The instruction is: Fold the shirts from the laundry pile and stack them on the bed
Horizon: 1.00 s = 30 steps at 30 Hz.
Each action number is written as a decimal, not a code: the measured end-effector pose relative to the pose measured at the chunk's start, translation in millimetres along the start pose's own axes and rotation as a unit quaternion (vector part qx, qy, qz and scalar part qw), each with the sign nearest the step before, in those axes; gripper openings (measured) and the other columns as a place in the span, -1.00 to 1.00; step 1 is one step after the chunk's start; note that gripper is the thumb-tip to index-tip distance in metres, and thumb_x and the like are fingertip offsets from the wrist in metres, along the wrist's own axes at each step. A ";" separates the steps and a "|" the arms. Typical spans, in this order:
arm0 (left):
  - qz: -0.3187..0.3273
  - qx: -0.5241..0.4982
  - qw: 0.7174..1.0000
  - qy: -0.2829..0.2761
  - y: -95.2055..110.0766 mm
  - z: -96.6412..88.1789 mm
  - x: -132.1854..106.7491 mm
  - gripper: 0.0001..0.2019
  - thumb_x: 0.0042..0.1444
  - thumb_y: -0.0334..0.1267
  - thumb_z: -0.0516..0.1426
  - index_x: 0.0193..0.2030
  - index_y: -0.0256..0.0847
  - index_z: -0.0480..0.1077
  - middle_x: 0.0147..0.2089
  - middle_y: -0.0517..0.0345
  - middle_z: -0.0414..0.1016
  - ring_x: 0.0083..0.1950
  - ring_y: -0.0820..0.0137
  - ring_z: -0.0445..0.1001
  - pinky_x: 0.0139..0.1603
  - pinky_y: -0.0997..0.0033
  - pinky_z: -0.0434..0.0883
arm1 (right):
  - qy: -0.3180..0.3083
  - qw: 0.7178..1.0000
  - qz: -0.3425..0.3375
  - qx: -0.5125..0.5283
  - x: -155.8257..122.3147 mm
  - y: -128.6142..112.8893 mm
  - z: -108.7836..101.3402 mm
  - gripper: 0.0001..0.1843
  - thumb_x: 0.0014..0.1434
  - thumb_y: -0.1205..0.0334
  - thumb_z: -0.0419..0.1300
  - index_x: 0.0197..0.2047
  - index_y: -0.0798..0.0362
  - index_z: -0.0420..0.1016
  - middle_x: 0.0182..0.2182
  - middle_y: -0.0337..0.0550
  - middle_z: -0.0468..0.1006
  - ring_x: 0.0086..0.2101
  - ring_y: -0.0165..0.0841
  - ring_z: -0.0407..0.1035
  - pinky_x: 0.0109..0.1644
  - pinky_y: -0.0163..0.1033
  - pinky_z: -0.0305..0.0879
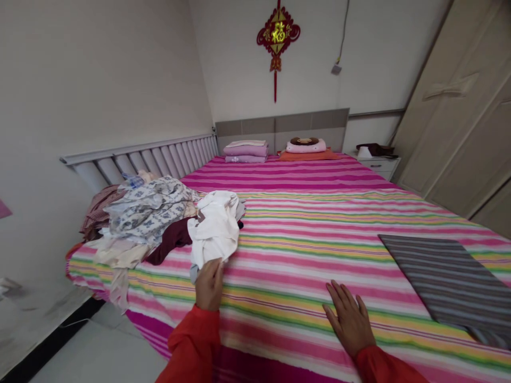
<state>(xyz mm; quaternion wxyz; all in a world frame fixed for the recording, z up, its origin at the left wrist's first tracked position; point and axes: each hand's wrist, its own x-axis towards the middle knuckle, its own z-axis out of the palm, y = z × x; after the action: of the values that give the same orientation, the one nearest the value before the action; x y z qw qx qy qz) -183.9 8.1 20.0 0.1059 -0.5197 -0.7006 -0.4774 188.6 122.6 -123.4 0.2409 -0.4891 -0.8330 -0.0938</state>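
My left hand (209, 284) is closed on the near edge of a white garment (217, 226), which looks like a shirt with a small brown print. That garment lies crumpled at the right end of a pile of clothes. Beside it are a dark maroon garment (171, 242) and a white floral piece (159, 207). My right hand (349, 316) is over the striped bedsheet (287, 255), fingers spread and nothing in them. Farther right lies a grey striped garment (447, 276), folded flat.
A white radiator (147, 157) runs along the left wall behind the pile. Folded purple bedding (246, 151) and a pink pillow (305, 146) rest by the headboard (279, 126). A nightstand (379, 166) and a wardrobe (451, 117) stand at the right.
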 end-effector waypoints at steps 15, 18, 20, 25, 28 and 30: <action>0.076 -0.195 0.934 -0.289 127.8 44.4 -104.9 -0.57 0.30 -0.06 -0.16 -0.44 -0.14 0.38 -0.48 0.10 0.41 -0.38 0.39 0.38 -0.31 0.39 0.33 | -0.051 0.992 0.078 0.081 4.8 -8.3 -12.1 -0.39 0.25 -0.06 -0.13 0.29 -0.05 0.25 0.25 -0.05 0.30 0.23 -0.12 0.14 0.24 0.18 0.02; 0.093 -0.244 0.878 -0.401 137.5 70.4 -152.9 -0.49 0.28 0.04 -0.19 -0.53 -0.15 0.33 -0.56 0.13 0.36 -0.44 0.42 0.38 -0.37 0.43 0.30 | -0.071 0.962 0.146 0.221 2.4 -16.7 -23.5 -0.36 0.20 -0.18 -0.09 0.22 -0.07 0.36 0.24 -0.04 0.32 0.24 -0.08 0.15 0.26 0.25 -0.02; 0.146 -0.281 0.798 -0.512 133.5 85.5 -184.9 -0.50 0.25 0.09 -0.15 -0.51 -0.15 0.38 -0.55 0.16 0.42 -0.44 0.43 0.42 -0.41 0.48 0.31 | -0.087 0.911 0.189 0.355 -6.3 -25.7 -34.0 -0.33 0.14 -0.29 -0.05 0.10 -0.05 0.49 0.22 -0.04 0.35 0.23 -0.07 0.16 0.30 0.21 -0.03; 0.128 -0.301 0.788 -0.522 106.9 81.9 -199.6 -0.62 0.22 0.03 -0.05 -0.19 -0.06 0.52 -0.26 0.16 0.61 -0.21 0.40 0.55 -0.15 0.46 0.43 | -0.197 0.646 0.332 0.659 -46.5 -55.7 -62.5 -0.27 0.06 -0.40 0.04 -0.13 0.08 0.62 -0.05 0.10 0.58 0.05 -0.02 0.38 0.15 0.11 0.25; 0.024 -0.207 0.913 -0.351 74.4 67.7 -158.4 -0.69 0.19 -0.07 0.01 -0.11 -0.09 0.51 -0.11 0.05 0.60 -0.04 0.30 0.53 0.05 0.27 0.42 | -0.240 0.571 0.346 0.705 -65.8 -67.5 -74.6 -0.33 -0.06 -0.35 0.22 -0.19 0.10 0.63 -0.15 0.07 0.62 -0.02 -0.01 0.43 0.08 0.06 0.31; -0.034 -0.130 0.960 -0.245 44.3 61.5 -125.9 -0.68 0.14 -0.14 0.03 -0.05 -0.15 0.46 0.00 -0.04 0.55 0.04 0.24 0.49 0.11 0.16 0.40 | -0.263 0.576 0.344 0.693 -72.3 -71.5 -78.9 -0.37 -0.14 -0.30 0.32 -0.22 0.10 0.63 -0.20 0.03 0.63 -0.07 -0.03 0.45 0.06 0.03 0.32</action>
<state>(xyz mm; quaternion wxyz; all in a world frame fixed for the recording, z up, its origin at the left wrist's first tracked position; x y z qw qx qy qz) -70.6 -22.8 -68.4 -0.1533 -0.6056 -0.6545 -0.4259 180.9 0.0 -85.1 0.2909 -0.4259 -0.4399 0.7352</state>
